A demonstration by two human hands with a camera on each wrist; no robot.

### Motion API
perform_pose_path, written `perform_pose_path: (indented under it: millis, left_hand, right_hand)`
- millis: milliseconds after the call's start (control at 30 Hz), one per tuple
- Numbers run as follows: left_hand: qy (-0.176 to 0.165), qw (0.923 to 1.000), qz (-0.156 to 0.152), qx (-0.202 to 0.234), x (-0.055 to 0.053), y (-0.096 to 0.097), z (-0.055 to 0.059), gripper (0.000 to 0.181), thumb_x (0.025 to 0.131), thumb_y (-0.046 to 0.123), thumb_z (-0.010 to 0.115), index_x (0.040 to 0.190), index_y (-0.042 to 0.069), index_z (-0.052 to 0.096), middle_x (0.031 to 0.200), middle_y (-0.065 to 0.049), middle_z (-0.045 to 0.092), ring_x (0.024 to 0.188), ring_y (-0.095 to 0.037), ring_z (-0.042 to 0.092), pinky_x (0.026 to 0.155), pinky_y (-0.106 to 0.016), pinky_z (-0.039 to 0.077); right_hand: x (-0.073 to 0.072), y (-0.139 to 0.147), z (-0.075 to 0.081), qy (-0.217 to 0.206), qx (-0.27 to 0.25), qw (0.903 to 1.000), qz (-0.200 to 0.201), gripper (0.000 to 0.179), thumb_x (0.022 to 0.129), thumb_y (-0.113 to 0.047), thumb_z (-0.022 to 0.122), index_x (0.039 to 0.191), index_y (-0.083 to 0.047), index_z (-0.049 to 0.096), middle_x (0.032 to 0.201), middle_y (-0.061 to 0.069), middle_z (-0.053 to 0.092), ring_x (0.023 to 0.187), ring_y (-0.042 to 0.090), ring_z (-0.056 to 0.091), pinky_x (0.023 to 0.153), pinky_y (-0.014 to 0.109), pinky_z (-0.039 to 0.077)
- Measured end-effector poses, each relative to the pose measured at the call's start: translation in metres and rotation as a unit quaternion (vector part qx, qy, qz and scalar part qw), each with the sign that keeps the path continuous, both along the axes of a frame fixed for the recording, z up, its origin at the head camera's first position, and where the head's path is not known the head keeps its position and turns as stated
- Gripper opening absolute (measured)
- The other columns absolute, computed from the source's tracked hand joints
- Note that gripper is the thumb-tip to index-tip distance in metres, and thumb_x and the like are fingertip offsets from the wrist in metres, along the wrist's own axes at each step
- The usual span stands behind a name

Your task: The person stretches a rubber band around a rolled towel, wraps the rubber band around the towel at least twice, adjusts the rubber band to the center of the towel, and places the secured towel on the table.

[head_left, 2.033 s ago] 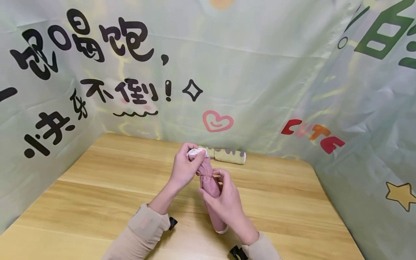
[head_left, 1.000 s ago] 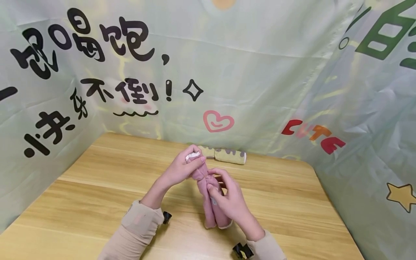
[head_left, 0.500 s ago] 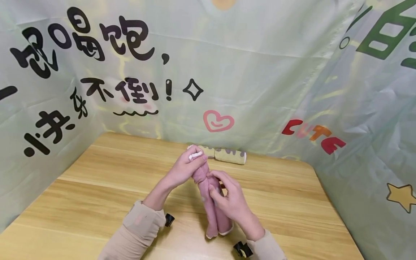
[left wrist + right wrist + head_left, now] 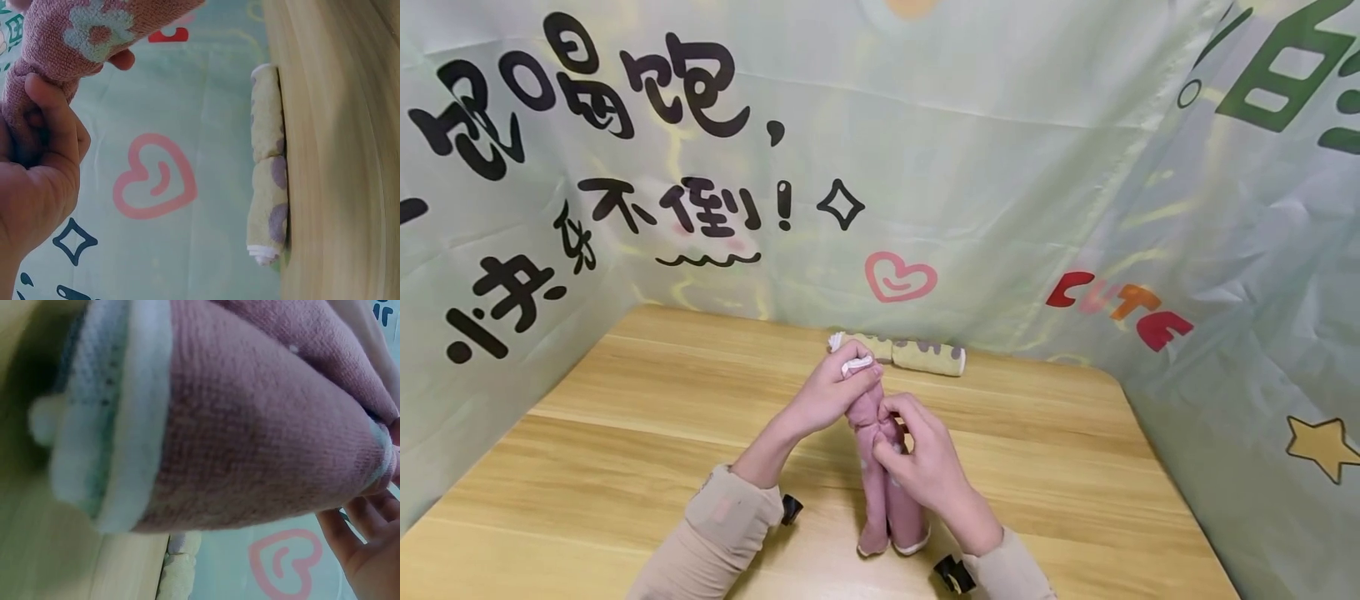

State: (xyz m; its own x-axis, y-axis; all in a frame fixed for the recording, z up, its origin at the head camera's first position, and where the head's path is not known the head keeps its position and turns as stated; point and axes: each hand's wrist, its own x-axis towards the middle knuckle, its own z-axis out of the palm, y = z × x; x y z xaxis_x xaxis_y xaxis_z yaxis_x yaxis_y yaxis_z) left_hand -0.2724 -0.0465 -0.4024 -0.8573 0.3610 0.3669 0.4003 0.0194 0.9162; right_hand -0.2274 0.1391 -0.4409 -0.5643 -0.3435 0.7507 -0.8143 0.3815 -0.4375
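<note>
A pink terry towel [image 4: 907, 512], white at its hem, stands bunched over the table with two lengths hanging down side by side. It narrows at a cinched waist halfway up. My left hand [image 4: 829, 390] grips the bunched upper end, thumb across the front, with a white edge showing above it. My right hand [image 4: 928, 457] pinches the towel at the waist between thumb and fingertips. A pale blue flower shows on the pink towel [image 4: 47, 44] in the left wrist view. In the right wrist view, the hanging length is wide, rolled in layers at its end.
A rolled yellow towel [image 4: 928, 357] with grey-purple spots, narrowed in its middle, lies along the back of the wooden table [image 4: 647, 433]. Printed cloth walls [image 4: 1000, 183] enclose the back and sides. Black wrist mounts [image 4: 954, 575] sit at the sleeves.
The towel's lower part, one roll two seconds ago, now shows as two separate lengths. My right fingers have closed in on the waist; my left hand has shifted slightly lower.
</note>
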Motion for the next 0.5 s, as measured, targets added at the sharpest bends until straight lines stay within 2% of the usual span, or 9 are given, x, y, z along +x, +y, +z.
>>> perform_pose_path:
  millis: [133,233,333,433,500]
  left_hand:
    - [0.002,0.9998,0.018,0.0,-0.001,-0.003,0.0,0.011,0.102,0.009,0.062,0.102,-0.001,0.057,0.079,-0.005,0.06,0.068,-0.013,0.06,0.056,-0.023,0.046]
    - [0.004,0.9991,0.041,0.012,-0.002,-0.007,0.001,0.012,0.102,0.009,0.063,0.102,-0.001,0.057,0.081,-0.007,0.063,0.071,-0.016,0.064,0.059,-0.025,0.05]
    - [0.003,0.9972,0.07,0.025,-0.004,-0.012,0.002,0.012,0.102,0.01,0.063,0.103,-0.001,0.058,0.085,-0.009,0.065,0.074,-0.017,0.065,0.061,-0.025,0.051]
    - [0.004,0.9941,0.101,0.039,-0.005,-0.017,0.004,0.012,0.101,0.009,0.064,0.102,-0.002,0.059,0.087,-0.01,0.065,0.075,-0.017,0.063,0.062,-0.025,0.051]
    - [0.005,0.9926,0.111,0.048,-0.006,-0.018,0.005,0.012,0.101,0.008,0.064,0.101,-0.003,0.06,0.087,-0.01,0.063,0.074,-0.016,0.061,0.061,-0.025,0.05]
  right_hand:
    - [-0.002,-0.003,-0.001,0.02,0.0,0.9998,0.005,0.023,0.079,0.002,0.066,0.096,-0.011,0.06,0.095,0.002,0.063,0.071,0.01,0.054,0.055,0.023,0.049]
    - [-0.002,-0.005,-0.002,0.03,-0.008,0.9994,0.015,0.021,0.079,0.004,0.066,0.096,-0.009,0.061,0.103,0.007,0.067,0.072,0.011,0.058,0.058,0.018,0.051]
    - [-0.001,-0.007,-0.004,0.02,-0.012,0.9995,0.022,0.02,0.081,0.003,0.068,0.096,-0.009,0.062,0.11,0.01,0.069,0.074,0.013,0.061,0.062,0.016,0.053]
    - [0.001,-0.009,-0.007,-0.003,-0.012,0.9995,0.03,0.019,0.083,0.003,0.069,0.097,-0.008,0.062,0.116,0.013,0.068,0.082,0.017,0.067,0.068,0.018,0.058]
    - [0.002,-0.01,-0.009,-0.018,-0.013,0.9992,0.034,0.019,0.084,0.002,0.07,0.097,-0.008,0.061,0.12,0.014,0.068,0.087,0.019,0.069,0.071,0.02,0.06]
